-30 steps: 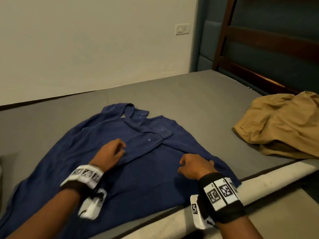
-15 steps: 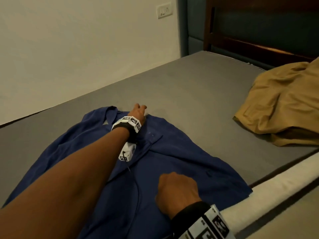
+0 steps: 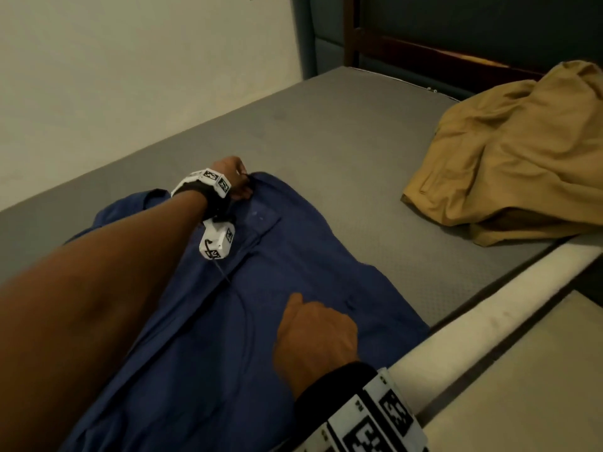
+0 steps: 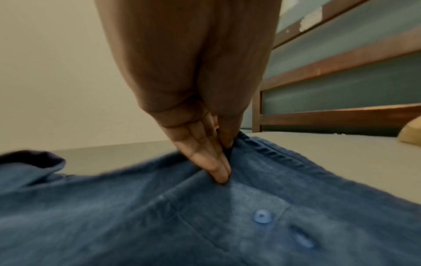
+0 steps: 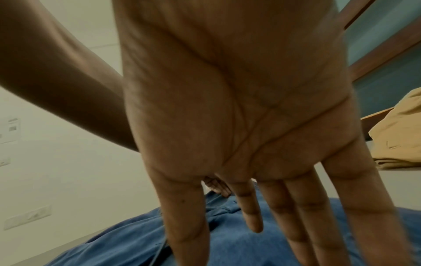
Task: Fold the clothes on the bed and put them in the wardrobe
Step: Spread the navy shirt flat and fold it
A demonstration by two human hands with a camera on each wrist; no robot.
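A blue button-up shirt (image 3: 293, 272) lies spread on the grey bed (image 3: 342, 135), collar at the far end. My left hand (image 3: 239, 184) reaches across to the collar and pinches its edge between thumb and fingers (image 4: 218, 167), close to a blue button (image 4: 262, 216). My right hand (image 3: 313, 331) lies on the shirt's lower front with straight fingers (image 5: 296, 225) spread over the blue cloth (image 5: 227, 243). A crumpled tan garment (image 3: 522, 148) sits at the right side of the bed.
A dark wooden headboard (image 3: 456, 60) with teal padding stands behind the tan garment. A cream wall (image 3: 130, 76) runs along the far side of the bed. The bed's pale near edge (image 3: 489, 321) crosses the lower right.
My left arm has stretched from the shirt's middle to the collar and now pinches it. The right hand has opened from a fist to flat fingers. The view has tilted down and closer.
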